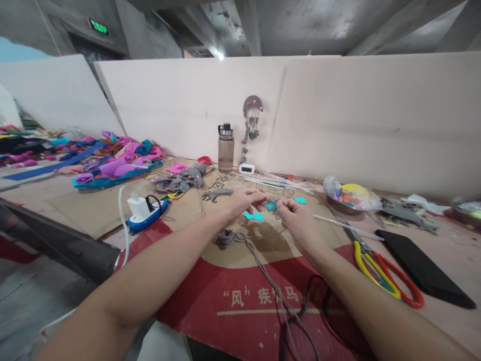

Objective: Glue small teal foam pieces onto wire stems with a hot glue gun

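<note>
Grey-teal in the head view, a small star (270, 204) sits between the two hands at the clock's centre. The right hand (299, 220), at four o'clock from it, appears to pinch its edge; the left hand (246, 201), at nine, has curled fingers, and I cannot tell whether they grip anything. Bright teal cutouts (253, 216) lie at eight o'clock, close enough that a brushing finger could scatter them. A cord coil (226, 239) lies farther out at eight; its loose strands meet a black cable (284, 331) near six, so a dragging forearm could tangle both.
</note>
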`<control>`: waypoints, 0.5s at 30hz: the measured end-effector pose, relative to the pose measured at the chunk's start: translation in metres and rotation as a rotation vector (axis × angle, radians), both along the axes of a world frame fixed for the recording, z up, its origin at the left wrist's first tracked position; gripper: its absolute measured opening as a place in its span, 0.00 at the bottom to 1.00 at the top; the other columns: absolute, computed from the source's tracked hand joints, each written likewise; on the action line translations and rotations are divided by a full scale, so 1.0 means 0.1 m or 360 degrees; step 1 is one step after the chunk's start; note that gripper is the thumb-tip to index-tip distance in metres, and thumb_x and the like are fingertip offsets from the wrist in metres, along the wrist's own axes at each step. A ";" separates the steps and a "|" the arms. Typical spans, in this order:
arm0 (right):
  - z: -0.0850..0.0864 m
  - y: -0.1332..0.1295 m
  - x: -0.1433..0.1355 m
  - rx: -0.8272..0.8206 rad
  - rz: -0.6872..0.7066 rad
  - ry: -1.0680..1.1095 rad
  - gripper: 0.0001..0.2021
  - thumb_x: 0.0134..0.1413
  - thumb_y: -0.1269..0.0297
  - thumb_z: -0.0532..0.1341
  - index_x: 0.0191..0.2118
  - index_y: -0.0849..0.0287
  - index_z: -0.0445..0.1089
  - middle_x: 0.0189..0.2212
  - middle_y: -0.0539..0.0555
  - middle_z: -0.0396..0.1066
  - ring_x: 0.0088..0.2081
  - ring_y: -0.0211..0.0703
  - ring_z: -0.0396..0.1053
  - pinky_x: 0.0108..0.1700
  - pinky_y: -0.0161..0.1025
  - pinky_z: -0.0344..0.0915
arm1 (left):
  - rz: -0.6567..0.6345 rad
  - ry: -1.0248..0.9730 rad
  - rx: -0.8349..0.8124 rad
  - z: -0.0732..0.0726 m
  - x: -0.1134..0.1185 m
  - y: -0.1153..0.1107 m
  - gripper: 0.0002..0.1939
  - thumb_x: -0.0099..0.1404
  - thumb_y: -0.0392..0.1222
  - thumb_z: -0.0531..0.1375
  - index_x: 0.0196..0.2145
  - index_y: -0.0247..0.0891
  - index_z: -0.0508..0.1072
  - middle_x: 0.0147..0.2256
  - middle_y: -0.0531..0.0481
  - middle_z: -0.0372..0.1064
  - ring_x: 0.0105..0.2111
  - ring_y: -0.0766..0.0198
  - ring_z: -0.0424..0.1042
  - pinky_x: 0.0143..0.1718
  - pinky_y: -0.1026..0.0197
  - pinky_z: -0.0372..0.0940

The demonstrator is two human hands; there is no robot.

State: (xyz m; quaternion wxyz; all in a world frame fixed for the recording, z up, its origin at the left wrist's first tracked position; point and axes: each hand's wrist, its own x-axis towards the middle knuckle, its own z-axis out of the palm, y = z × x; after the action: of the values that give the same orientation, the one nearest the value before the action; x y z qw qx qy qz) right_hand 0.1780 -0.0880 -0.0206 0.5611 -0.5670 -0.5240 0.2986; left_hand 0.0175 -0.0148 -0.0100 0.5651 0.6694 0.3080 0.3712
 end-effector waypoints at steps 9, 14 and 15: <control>0.10 -0.06 -0.04 0.0000 -0.0050 -0.0148 0.11 0.44 0.54 0.61 0.25 0.56 0.66 0.18 0.45 0.57 0.21 0.35 0.51 0.25 0.36 0.49 | -0.0061 0.0042 0.0117 0.01 0.02 -0.06 0.11 0.54 0.45 0.64 0.33 0.35 0.76 0.24 0.52 0.70 0.24 0.69 0.67 0.24 0.67 0.57; 0.11 -0.08 -0.06 -0.0001 -0.0034 -0.0182 0.10 0.43 0.55 0.60 0.25 0.56 0.65 0.18 0.45 0.55 0.21 0.34 0.50 0.24 0.36 0.48 | -0.0043 0.0094 0.0130 0.04 0.02 -0.09 0.10 0.54 0.44 0.64 0.32 0.36 0.75 0.23 0.53 0.69 0.22 0.70 0.65 0.22 0.67 0.56; 0.11 -0.08 -0.06 0.0007 -0.0027 -0.0194 0.10 0.44 0.55 0.59 0.25 0.57 0.65 0.18 0.45 0.55 0.21 0.34 0.50 0.24 0.36 0.47 | -0.0041 0.0101 0.0131 0.04 0.02 -0.10 0.09 0.54 0.43 0.63 0.32 0.35 0.75 0.23 0.53 0.68 0.22 0.70 0.65 0.22 0.67 0.56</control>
State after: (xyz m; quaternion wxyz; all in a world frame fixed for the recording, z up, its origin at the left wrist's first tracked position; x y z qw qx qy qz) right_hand 0.1717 -0.0957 -0.0097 0.5319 -0.5873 -0.5530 0.2577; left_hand 0.0192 -0.0247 -0.0056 0.5317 0.7074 0.3015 0.3548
